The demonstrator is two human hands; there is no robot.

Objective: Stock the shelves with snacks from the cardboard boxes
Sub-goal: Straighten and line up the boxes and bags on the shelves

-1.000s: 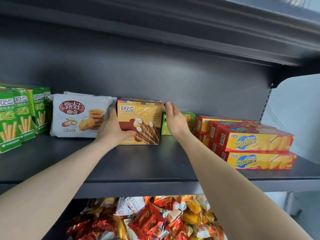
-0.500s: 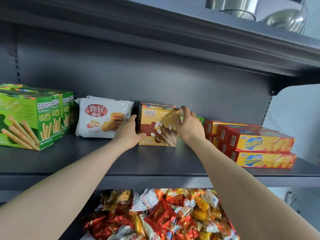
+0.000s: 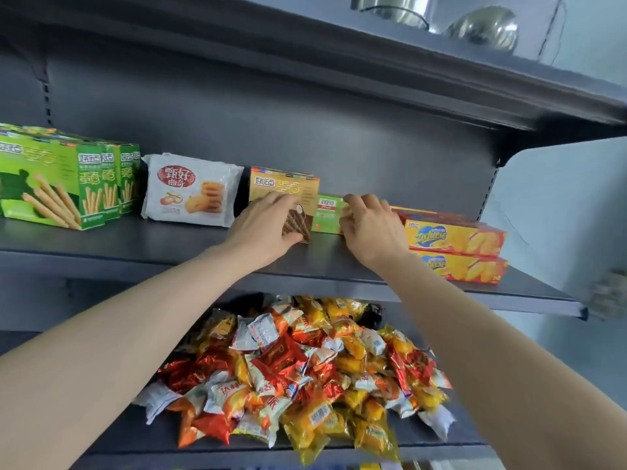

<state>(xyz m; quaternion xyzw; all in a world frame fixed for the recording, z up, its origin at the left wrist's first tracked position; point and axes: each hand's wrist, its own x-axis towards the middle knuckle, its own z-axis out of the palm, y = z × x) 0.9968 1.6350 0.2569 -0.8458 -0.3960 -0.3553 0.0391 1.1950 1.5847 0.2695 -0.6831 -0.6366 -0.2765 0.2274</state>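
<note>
Shelving [image 3: 237, 130] of dark grey painted metal fills the view, smooth and matt, with slotted uprights along its back panel. A pale blue wall [image 3: 559, 198] is seen past its right end. The lower shelf [image 3: 118, 432] is covered by a loose heap of small snack packets [image 3: 305, 368], all crinkled foil in red, orange, yellow and white.

On the middle shelf [image 3: 135, 245], upright green cardboard boxes [image 3: 51, 184] printed with wafer sticks are lined up at the far left. At the right end, long flat yellow-and-red cartons [image 3: 454, 235] are stacked two high.

Two rounded, shiny steel bowls [image 3: 481, 28] are seen on the top shelf.

Just beside the green cardboard boxes, a soft white biscuit pack [image 3: 190, 189] of plastic film is stood on edge. Next to it a gold-and-brown box [image 3: 285, 184] is set upright. A small green box [image 3: 327, 213] is tucked between it and the cartons, further back.

The left hand [image 3: 264, 222] is laid against the front of the gold-and-brown box, fingers nearly straight and spread, thumb at the lower corner; nothing is clasped. The right hand [image 3: 369, 225] is curled at the right end of the small green box, fingertips on its top edge, so the box is pinched.
</note>
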